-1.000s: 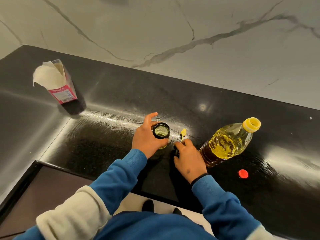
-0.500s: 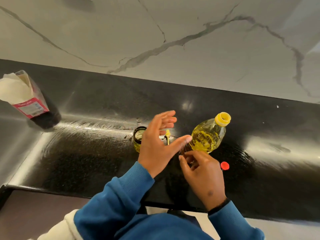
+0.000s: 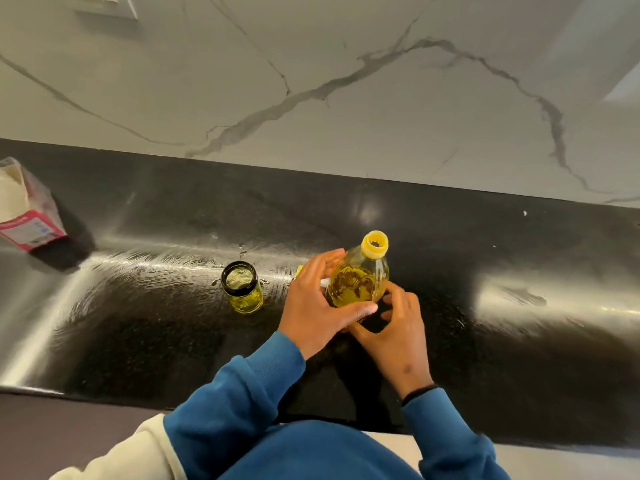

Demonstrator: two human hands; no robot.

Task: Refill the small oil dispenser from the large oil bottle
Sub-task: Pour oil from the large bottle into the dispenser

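The large oil bottle (image 3: pixel 360 278), clear plastic with yellow oil and an open yellow neck, stands upright on the black counter (image 3: pixel 485 258). My left hand (image 3: pixel 318 303) grips its left side, thumb across the front. My right hand (image 3: pixel 398 327) holds its lower right side with curled fingers. The small oil dispenser (image 3: pixel 242 287), a short glass jar with a black rim, stands open to the left of my hands with some yellow oil in it. A sliver of something yellow (image 3: pixel 299 270) shows behind my left hand.
An open carton with a red and white label (image 3: pixel 24 216) stands at the far left of the counter. A white marble wall (image 3: pixel 311 81) rises behind. The counter's front edge runs just before my body.
My left hand let go of the small dispenser and moved right to the large bottle. My right hand also took the bottle. The red cap on the counter is out of sight now.
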